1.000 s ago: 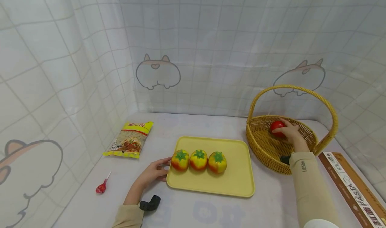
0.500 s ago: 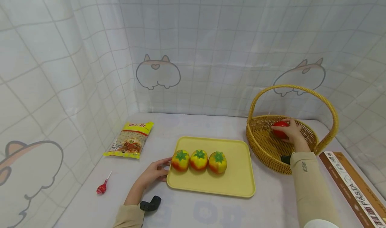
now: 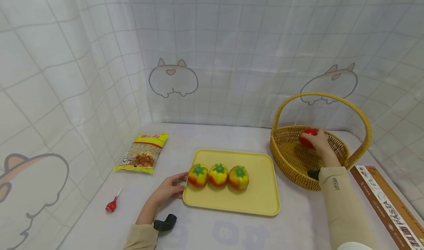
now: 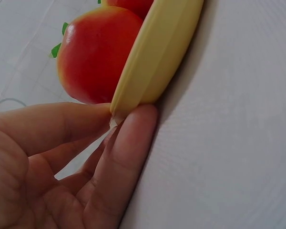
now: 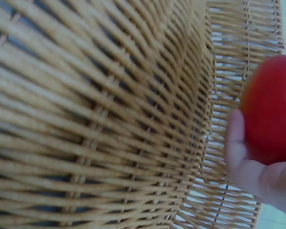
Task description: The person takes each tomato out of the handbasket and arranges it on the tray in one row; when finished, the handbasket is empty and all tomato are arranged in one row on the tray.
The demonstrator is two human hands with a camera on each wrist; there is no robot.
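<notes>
My right hand (image 3: 320,141) is inside the wicker basket (image 3: 291,169), its fingers curled round a smooth red persimmon (image 3: 308,138). In the right wrist view this persimmon (image 5: 271,109) shows a faint yellowish edge, and part of it is cut off by the frame. My left hand (image 3: 167,189) pinches the left rim of the yellow tray (image 3: 258,191); the left wrist view has thumb and fingers on either side of the rim (image 4: 157,52). Three yellow-and-red persimmons with green leaf tops, one of them the leftmost persimmon (image 3: 198,175), stand in a row on the tray's left part.
A yellow-topped food packet (image 3: 142,153) lies at the back left, with a red lollipop (image 3: 111,205) in front of it. The basket's tall handle (image 3: 318,94) arches over my right hand. A long pasta box (image 3: 391,206) lies along the right side.
In the basket, my right hand has shifted its hold on the red persimmon, which has moved slightly to the right. My left hand and the tray have stayed in place.
</notes>
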